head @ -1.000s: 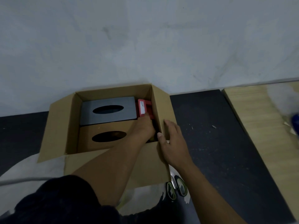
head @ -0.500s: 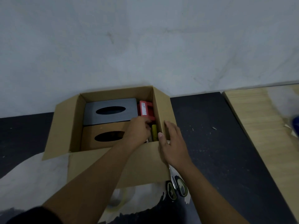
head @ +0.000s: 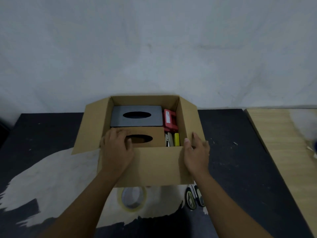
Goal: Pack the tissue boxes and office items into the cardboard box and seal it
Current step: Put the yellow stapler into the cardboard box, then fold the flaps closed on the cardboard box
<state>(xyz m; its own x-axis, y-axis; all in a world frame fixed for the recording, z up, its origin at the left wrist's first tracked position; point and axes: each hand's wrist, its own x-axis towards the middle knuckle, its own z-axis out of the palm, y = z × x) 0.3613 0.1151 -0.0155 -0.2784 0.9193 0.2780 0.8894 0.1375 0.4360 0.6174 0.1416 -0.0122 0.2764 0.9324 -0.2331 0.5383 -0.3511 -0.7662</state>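
My left hand [head: 116, 150] lay flat with loose fingers over the near rim of the cardboard box [head: 154, 167], grasping nothing. My right hand [head: 196, 152], also unclenched, pressed the corner at three o'clock. The box stood on the counter [head: 231, 152], at twelve o'clock from me. I judged it light but soft-walled, better taken at the corners.

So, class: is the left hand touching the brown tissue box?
Touching. The head view shows the left hand lying flat on the brown tissue box, its fingers overlapping the top beside the oval opening.
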